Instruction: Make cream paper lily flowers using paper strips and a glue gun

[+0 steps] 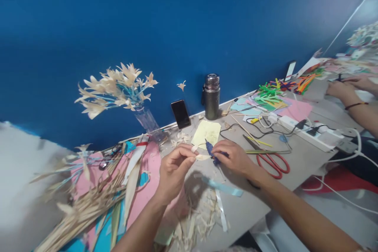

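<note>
My left hand [178, 165] pinches small cream petals [202, 157], which look cut from dried husk, between thumb and fingertips. Close beside it, my right hand [234, 158] is closed around a blue glue gun [209, 146], its tip pointing up and away from me. The two hands nearly meet over the table, just in front of a pale yellow paper [208, 130]. Whether the glue gun touches the petals I cannot tell. Below the hands lie many cream husk scraps [196, 220] and a light blue strip [226, 187].
Red-handled scissors [274, 165] lie right of my right hand. A white power strip [307, 133] with cables, a steel flask [212, 96] and a phone [180, 113] stand beyond. Left are a vase [147, 122] of husk flowers and dried husks [88, 204]. Another person's hand [342, 89] works far right.
</note>
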`<state>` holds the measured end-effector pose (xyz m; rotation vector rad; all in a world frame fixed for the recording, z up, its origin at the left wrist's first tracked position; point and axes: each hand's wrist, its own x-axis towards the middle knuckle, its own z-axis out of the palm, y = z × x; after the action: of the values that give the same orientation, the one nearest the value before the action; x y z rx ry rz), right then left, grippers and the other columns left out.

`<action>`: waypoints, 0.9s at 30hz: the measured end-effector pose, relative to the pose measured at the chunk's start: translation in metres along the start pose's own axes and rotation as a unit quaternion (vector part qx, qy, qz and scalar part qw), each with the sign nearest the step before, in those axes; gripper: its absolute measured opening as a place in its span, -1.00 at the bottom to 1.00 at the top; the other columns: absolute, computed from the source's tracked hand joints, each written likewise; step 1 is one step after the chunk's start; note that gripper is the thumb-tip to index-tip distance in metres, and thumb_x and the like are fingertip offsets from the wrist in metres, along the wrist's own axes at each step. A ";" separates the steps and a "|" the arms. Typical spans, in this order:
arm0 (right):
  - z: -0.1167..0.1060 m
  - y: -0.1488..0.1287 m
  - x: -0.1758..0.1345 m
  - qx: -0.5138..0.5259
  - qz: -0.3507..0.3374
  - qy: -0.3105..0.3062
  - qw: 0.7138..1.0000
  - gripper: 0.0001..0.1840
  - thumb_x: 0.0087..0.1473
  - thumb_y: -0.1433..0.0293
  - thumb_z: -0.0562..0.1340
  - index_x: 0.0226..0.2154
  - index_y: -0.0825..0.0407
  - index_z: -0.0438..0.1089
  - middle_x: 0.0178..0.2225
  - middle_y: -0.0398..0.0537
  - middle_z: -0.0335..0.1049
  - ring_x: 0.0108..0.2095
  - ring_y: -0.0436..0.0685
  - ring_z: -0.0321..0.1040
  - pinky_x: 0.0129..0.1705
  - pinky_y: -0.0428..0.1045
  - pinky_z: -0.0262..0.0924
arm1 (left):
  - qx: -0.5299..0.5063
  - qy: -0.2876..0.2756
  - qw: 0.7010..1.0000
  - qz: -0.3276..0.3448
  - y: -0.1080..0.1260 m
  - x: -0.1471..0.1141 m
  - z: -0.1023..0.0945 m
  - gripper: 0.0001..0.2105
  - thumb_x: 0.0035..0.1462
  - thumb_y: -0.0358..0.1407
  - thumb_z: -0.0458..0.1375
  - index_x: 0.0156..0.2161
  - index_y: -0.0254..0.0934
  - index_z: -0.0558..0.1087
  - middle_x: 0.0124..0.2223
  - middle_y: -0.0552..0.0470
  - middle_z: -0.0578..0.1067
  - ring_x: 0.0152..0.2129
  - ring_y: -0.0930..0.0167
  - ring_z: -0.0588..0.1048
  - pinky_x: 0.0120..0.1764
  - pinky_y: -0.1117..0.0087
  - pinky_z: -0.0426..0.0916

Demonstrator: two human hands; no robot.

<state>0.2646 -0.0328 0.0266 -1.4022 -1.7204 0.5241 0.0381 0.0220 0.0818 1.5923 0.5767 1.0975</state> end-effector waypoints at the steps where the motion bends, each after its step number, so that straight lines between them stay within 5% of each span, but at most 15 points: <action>1: 0.006 -0.014 -0.001 0.104 0.027 0.026 0.994 -0.83 0.21 0.36 0.25 -0.27 0.00 0.58 -0.22 0.03 0.55 -0.16 0.19 0.42 -0.04 0.11 0.25 | 0.009 0.016 1.000 0.012 0.002 -0.005 0.005 -0.85 0.13 -0.24 0.35 -0.40 -0.25 0.56 -0.33 -0.03 0.52 -0.32 0.35 0.46 -0.23 0.35 0.38; 5: 0.035 -0.057 -0.007 0.427 0.130 0.082 0.891 -0.82 -0.04 0.28 0.45 -0.36 0.02 0.57 -0.44 -0.14 0.49 -0.48 0.01 0.29 -0.39 -0.06 0.18 | 0.015 0.041 0.999 0.007 0.005 -0.021 0.021 -0.86 0.16 -0.26 0.32 -0.39 -0.26 0.56 -0.30 -0.02 0.52 -0.39 0.40 0.46 -0.32 0.39 0.37; 9: 0.052 -0.071 -0.014 0.541 0.172 0.116 0.815 -0.75 -0.19 0.31 0.52 -0.40 0.04 0.56 -0.42 -0.14 0.51 -0.55 -0.08 0.17 -0.50 -0.12 0.04 | 0.020 0.066 0.998 -0.009 0.007 -0.034 0.025 -0.86 0.15 -0.27 0.31 -0.40 -0.27 0.55 -0.30 -0.02 0.55 -0.37 0.40 0.49 -0.30 0.40 0.40; 18: 0.056 -0.079 -0.023 0.587 0.176 0.131 0.779 -0.72 -0.23 0.36 0.52 -0.38 0.04 0.56 -0.39 -0.09 0.54 -0.55 -0.08 0.18 -0.54 -0.14 -0.02 | 0.063 0.054 0.996 -0.037 0.014 -0.049 0.023 -0.90 0.13 -0.29 0.30 -0.38 -0.25 0.59 -0.22 -0.08 0.65 -0.20 0.25 0.59 -0.11 0.26 0.48; 23: 0.068 -0.080 -0.020 0.619 0.181 0.131 0.753 -0.71 -0.24 0.36 0.54 -0.44 0.03 0.47 -0.56 -0.23 0.35 -0.63 -0.13 0.04 -0.57 -0.15 -0.10 | 0.121 0.109 0.986 -0.019 0.008 -0.052 0.013 -0.90 0.10 -0.31 0.32 -0.43 -0.21 0.59 -0.16 -0.07 0.63 -0.13 0.22 0.57 -0.05 0.22 0.45; 27: 0.073 -0.084 -0.013 0.612 0.195 0.088 0.761 -0.70 -0.23 0.28 0.55 -0.49 0.07 0.49 -0.63 -0.26 0.23 -0.64 -0.15 -0.02 -0.58 -0.16 -0.15 | 0.129 0.086 0.988 -0.014 0.006 -0.052 0.005 -0.91 0.11 -0.32 0.32 -0.42 -0.19 0.62 -0.10 -0.09 0.62 -0.09 0.20 0.57 -0.02 0.20 0.45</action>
<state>0.1562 -0.0561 0.0447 -0.7227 -0.5582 1.3703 0.0175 -0.0245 0.0688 1.7126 0.8831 1.1832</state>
